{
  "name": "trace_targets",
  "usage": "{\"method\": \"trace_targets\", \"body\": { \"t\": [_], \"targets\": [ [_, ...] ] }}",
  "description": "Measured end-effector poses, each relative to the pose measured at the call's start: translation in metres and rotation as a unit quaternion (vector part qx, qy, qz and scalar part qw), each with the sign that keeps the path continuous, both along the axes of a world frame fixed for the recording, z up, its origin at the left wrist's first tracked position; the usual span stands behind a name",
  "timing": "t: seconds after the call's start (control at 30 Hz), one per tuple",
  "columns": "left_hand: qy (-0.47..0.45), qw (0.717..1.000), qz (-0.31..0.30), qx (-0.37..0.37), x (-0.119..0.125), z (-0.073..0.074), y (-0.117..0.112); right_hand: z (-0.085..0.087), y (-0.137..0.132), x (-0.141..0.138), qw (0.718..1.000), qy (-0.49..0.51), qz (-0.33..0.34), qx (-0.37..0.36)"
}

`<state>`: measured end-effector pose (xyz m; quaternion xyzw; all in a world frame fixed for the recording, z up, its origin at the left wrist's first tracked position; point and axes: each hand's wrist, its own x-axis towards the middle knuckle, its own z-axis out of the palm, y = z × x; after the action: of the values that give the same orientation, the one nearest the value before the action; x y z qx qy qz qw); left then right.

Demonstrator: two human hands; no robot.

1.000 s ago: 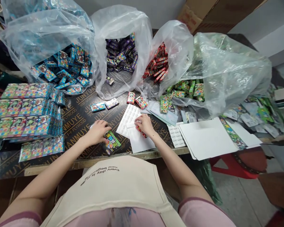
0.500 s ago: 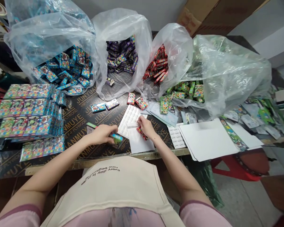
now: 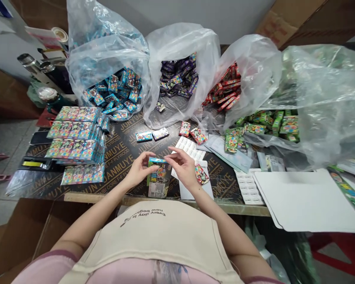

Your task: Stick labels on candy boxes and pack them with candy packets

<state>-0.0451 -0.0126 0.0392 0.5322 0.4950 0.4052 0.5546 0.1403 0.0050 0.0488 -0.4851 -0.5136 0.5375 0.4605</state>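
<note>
My left hand (image 3: 139,169) holds a flat packet of small colourful boxes (image 3: 158,178) upright above the table's near edge. My right hand (image 3: 181,163) pinches the packet's top right corner with thumb and finger. A small red box (image 3: 201,174) lies on a white sheet (image 3: 208,188) just right of my right hand. A sheet of small white stickers (image 3: 192,146) lies beyond the hands.
Clear bags of blue (image 3: 115,92), purple (image 3: 179,77), red (image 3: 226,88) and green boxes (image 3: 272,122) stand at the back. Stacked packets (image 3: 77,146) fill the left. Loose boxes (image 3: 152,135) lie mid-table. White sheets (image 3: 301,197) lie right, a black tool (image 3: 37,163) far left.
My left hand lifted the packet off the table and stood it upright. My right hand left the sticker sheet and came to the packet's top. The red box now lies on the white sheet.
</note>
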Motion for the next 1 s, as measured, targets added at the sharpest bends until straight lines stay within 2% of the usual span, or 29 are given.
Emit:
{"method": "trace_targets", "body": {
  "t": [0.07,0.37,0.47,0.57,0.67,0.73,0.83,0.9,1.0],
  "targets": [
    [0.01,1.0,0.018,0.02,-0.003,0.008,0.004,-0.001,-0.002,0.0,1.0,-0.009,-0.001,-0.002],
    [0.093,0.991,-0.016,0.096,-0.005,0.028,0.015,0.0,-0.006,0.005,1.0,-0.02,0.004,0.01],
    [0.151,0.973,-0.041,0.17,-0.004,0.031,0.012,-0.003,-0.004,0.007,0.999,-0.031,0.007,0.017],
    [0.194,0.943,-0.052,0.265,-0.004,0.03,0.008,-0.002,0.004,0.013,0.996,-0.058,-0.023,0.063],
    [0.211,0.934,-0.056,0.282,-0.005,0.026,0.006,0.011,0.018,0.02,0.991,-0.081,-0.042,0.101],
    [0.222,0.935,-0.058,0.27,-0.005,0.025,0.006,0.024,0.028,0.022,0.992,-0.087,0.003,0.088],
    [0.221,0.937,-0.06,0.264,-0.002,0.024,0.005,0.038,0.04,0.019,0.986,-0.081,0.148,0.017],
    [0.211,0.94,-0.045,0.264,0.001,0.025,0.003,0.041,0.045,0.014,0.968,-0.069,0.238,-0.035],
    [0.197,0.944,-0.013,0.264,0.006,0.026,0.0,0.038,0.047,0.007,0.949,-0.062,0.301,-0.075]
  ]
}}
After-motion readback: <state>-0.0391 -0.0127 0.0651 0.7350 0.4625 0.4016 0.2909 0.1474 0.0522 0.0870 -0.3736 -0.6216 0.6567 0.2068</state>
